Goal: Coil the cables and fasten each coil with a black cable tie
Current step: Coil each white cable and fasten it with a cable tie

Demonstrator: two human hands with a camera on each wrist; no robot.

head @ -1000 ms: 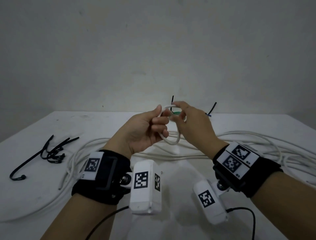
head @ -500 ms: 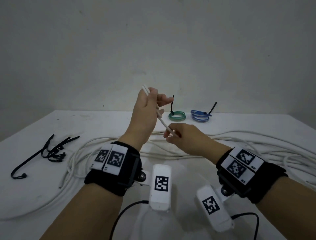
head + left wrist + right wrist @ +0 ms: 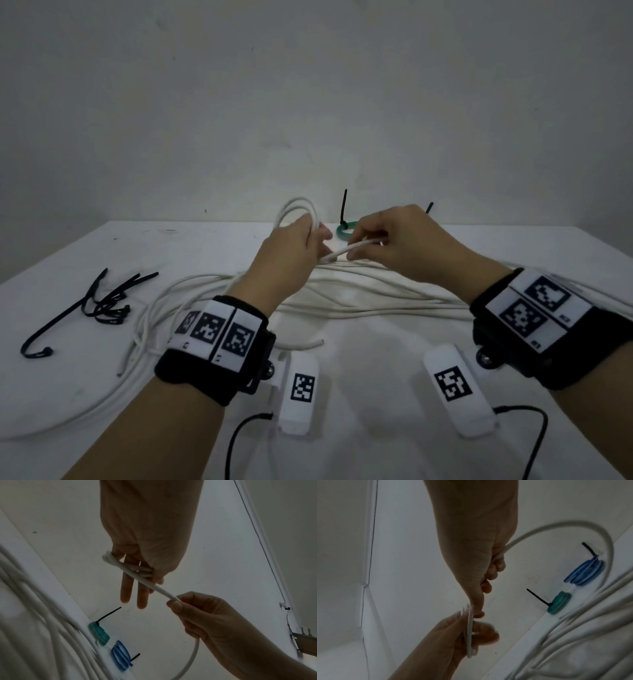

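Observation:
My left hand (image 3: 315,236) grips a small coil of white cable (image 3: 298,209) that stands above its knuckles. In the left wrist view the thumb pins the loops (image 3: 137,569) against the palm, while two fingers (image 3: 126,588) stay straight. My right hand (image 3: 366,245), just to the right, pinches the strand (image 3: 346,251) that leads from the coil; it shows again as the strand (image 3: 164,593) and the trailing cable (image 3: 556,526). Loose white cables (image 3: 359,294) lie heaped on the table below both hands. Several black cable ties (image 3: 106,301) lie at the left.
A green coil (image 3: 346,231) fastened with a black tie sits at the table's back edge; a tied blue coil (image 3: 120,655) lies beside it, hidden by my right hand in the head view. Black wrist-camera leads (image 3: 239,435) run along the near table (image 3: 376,377).
My left hand has come down from its raised pose and now holds looped turns instead of a straight cable end. My right hand has risen level with it, holding the strand.

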